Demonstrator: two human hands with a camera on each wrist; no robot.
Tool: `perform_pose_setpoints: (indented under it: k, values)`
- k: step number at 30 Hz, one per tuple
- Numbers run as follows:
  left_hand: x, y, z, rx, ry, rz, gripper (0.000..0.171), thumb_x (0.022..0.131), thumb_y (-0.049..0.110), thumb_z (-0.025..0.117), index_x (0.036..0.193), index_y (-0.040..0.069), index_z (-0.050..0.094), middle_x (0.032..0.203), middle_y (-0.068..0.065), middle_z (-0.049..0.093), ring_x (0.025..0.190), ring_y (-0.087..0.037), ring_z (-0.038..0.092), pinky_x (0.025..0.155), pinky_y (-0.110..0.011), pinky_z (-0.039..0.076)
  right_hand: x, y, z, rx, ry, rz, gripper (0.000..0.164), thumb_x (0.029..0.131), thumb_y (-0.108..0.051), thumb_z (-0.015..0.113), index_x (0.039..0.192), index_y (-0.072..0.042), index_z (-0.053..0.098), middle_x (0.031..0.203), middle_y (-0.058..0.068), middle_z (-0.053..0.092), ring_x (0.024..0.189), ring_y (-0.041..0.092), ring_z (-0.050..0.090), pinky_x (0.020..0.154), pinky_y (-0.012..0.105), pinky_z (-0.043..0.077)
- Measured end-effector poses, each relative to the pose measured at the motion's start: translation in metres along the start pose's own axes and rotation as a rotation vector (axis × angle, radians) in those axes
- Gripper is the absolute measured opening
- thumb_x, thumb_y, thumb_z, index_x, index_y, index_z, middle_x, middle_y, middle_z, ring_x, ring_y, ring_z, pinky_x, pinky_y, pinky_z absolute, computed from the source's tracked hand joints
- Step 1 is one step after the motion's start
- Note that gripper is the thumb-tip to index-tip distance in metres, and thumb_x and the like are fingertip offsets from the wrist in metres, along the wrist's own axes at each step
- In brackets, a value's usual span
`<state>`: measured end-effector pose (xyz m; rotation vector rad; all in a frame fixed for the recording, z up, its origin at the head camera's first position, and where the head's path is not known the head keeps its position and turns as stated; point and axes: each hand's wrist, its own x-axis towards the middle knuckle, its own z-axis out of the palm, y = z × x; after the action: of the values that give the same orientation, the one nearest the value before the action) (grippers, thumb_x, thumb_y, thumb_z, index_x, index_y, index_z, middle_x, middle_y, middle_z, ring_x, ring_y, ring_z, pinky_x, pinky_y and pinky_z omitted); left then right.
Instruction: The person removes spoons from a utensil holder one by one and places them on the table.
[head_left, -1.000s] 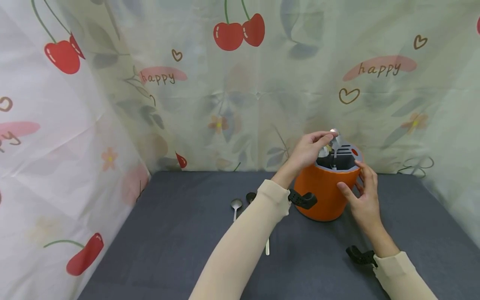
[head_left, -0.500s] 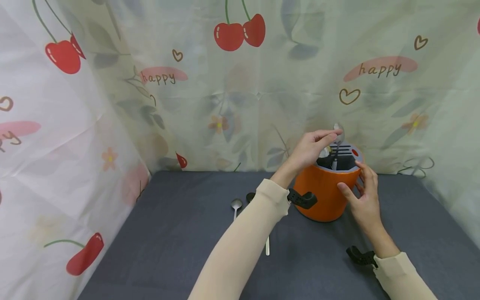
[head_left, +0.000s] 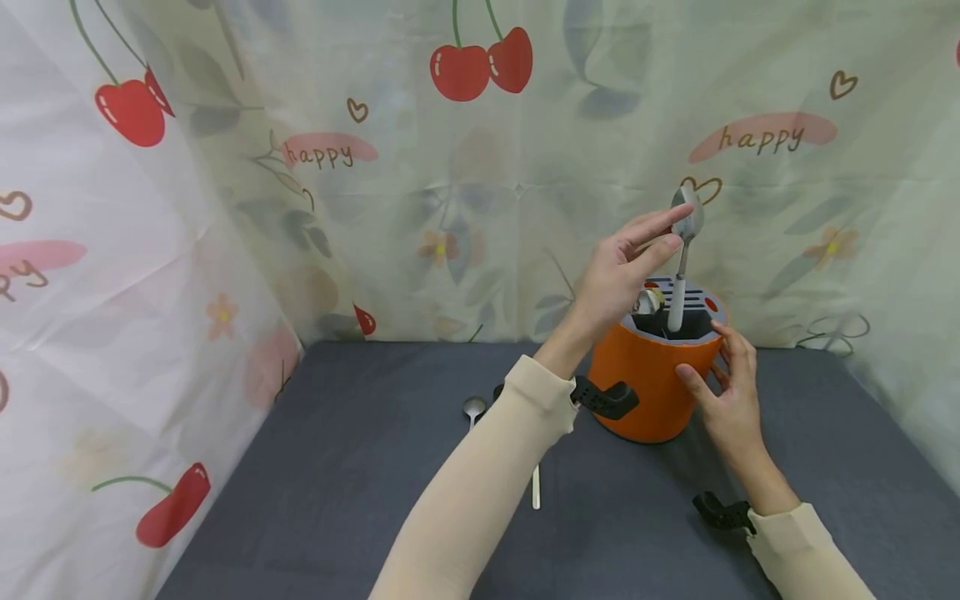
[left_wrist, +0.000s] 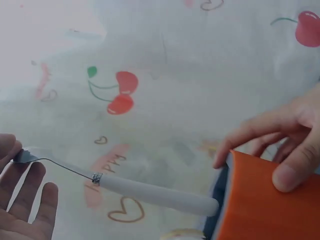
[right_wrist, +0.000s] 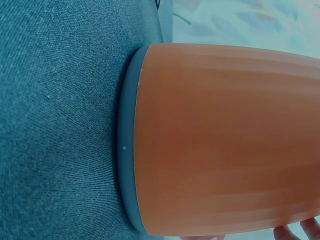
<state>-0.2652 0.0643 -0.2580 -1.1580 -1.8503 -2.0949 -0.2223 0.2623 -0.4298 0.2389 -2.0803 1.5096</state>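
My left hand pinches a spoon by its metal bowl, between thumb and fingers. The spoon stands nearly upright, bowl on top, its white handle pointing down into the mouth of an orange utensil holder. In the left wrist view the handle's end is right at the holder's rim. My right hand grips the holder's right side, thumb on the front and fingers around the rim. The right wrist view shows the holder's orange wall and dark base, upright on the table.
Another utensil shows in the holder beside the spoon. The holder's grey top has slots behind the dark compartment. On the dark tablecloth lie a spoon and a light handle, partly hidden by my left sleeve. A patterned curtain hangs behind.
My left hand has risen with the spoon, drawing its white handle up out of the holder's compartment almost to the end. My right hand and the holder have stayed put.
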Motion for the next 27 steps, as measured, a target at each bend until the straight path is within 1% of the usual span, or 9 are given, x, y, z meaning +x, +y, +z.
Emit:
perform_pose_setpoints:
  k: [3,7,10,13,19,22,27]
  values:
    - [-0.001,0.011,0.001,-0.049,0.025,0.028,0.040,0.106,0.004,0.058,0.147,0.002,0.059,0.149,-0.006,0.056,0.128,0.004,0.052,0.110,-0.019,0.043,0.000,-0.001,0.000,0.003,-0.001,-0.001,0.071,0.100,-0.009,0.070,0.162,-0.021,0.037,0.159,-0.005,0.027,0.149,0.028,0.034,0.125,0.040,0.029]
    - [-0.003,0.023,0.001,-0.063,0.037,0.037,0.040,0.106,0.000,0.058,0.146,-0.003,0.058,0.150,-0.011,0.055,0.127,0.003,0.052,0.110,-0.020,0.045,0.001,-0.002,0.000,-0.003,-0.002,-0.001,0.071,0.100,-0.009,0.070,0.162,-0.022,0.037,0.159,-0.005,0.027,0.149,0.028,0.034,0.125,0.041,0.029]
    - [-0.005,0.027,0.000,-0.069,0.038,0.043,0.040,0.105,-0.001,0.057,0.145,-0.004,0.057,0.149,-0.014,0.055,0.126,0.001,0.053,0.110,-0.021,0.045,0.001,-0.002,0.000,-0.010,-0.003,0.002,0.071,0.101,-0.009,0.070,0.162,-0.022,0.037,0.160,-0.003,0.026,0.150,0.028,0.033,0.125,0.043,0.029]
    - [-0.005,0.027,-0.003,-0.097,0.048,0.053,0.039,0.104,-0.003,0.058,0.143,-0.005,0.059,0.148,-0.014,0.057,0.123,-0.002,0.058,0.110,-0.024,0.047,0.001,-0.002,0.000,-0.014,-0.002,0.005,0.071,0.101,-0.010,0.070,0.162,-0.022,0.037,0.161,-0.001,0.026,0.150,0.028,0.033,0.125,0.043,0.028]
    - [-0.006,0.020,-0.008,-0.142,0.105,0.074,0.037,0.100,-0.006,0.064,0.137,-0.007,0.064,0.140,-0.016,0.063,0.114,-0.007,0.065,0.107,-0.031,0.051,0.000,-0.001,0.000,-0.011,-0.005,-0.003,0.070,0.101,-0.010,0.070,0.162,-0.021,0.036,0.162,-0.001,0.025,0.149,0.027,0.034,0.125,0.041,0.029]
    - [-0.007,0.019,-0.010,-0.138,0.121,0.083,0.037,0.099,-0.007,0.066,0.136,-0.007,0.065,0.137,-0.016,0.065,0.112,-0.010,0.066,0.106,-0.033,0.052,0.000,-0.001,0.000,-0.010,-0.006,-0.004,0.071,0.101,-0.010,0.070,0.162,-0.021,0.036,0.163,-0.001,0.024,0.149,0.027,0.033,0.125,0.042,0.028]
    - [-0.009,0.018,-0.014,-0.125,0.130,0.082,0.038,0.097,-0.007,0.068,0.135,-0.007,0.066,0.136,-0.016,0.066,0.109,-0.010,0.067,0.104,-0.034,0.054,0.000,-0.001,0.000,-0.016,-0.008,0.000,0.072,0.101,-0.009,0.070,0.162,-0.022,0.035,0.163,0.001,0.024,0.150,0.029,0.032,0.126,0.046,0.027]
